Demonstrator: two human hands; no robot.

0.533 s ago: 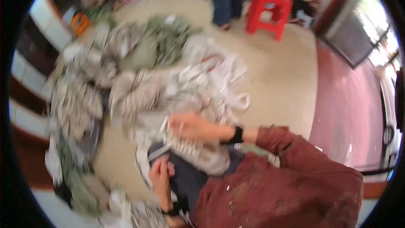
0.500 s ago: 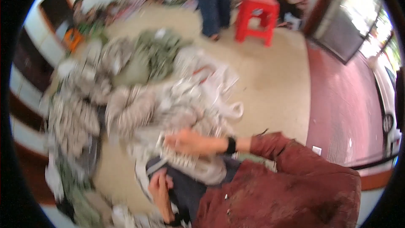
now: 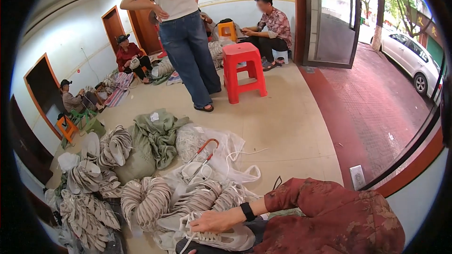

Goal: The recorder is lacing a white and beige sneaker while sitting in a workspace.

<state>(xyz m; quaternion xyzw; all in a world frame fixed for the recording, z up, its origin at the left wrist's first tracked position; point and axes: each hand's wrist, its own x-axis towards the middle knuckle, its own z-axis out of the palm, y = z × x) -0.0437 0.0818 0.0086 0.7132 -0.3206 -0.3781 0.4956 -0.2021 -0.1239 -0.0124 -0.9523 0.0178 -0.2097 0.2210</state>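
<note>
The right hand pinches a white lace on a shoe upper, stacked uppers beyond its fingers. The left hand barely shows, its grip unclear.

Shoe upper matt, cloth-like; red stool smooth plast.; flr semi-glossy.

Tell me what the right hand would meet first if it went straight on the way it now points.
Most likely the shoe upper it touches: the right hand points toward the picture's left, and the upper's edge lies just ahead. Depth beyond that is unclear.
</note>
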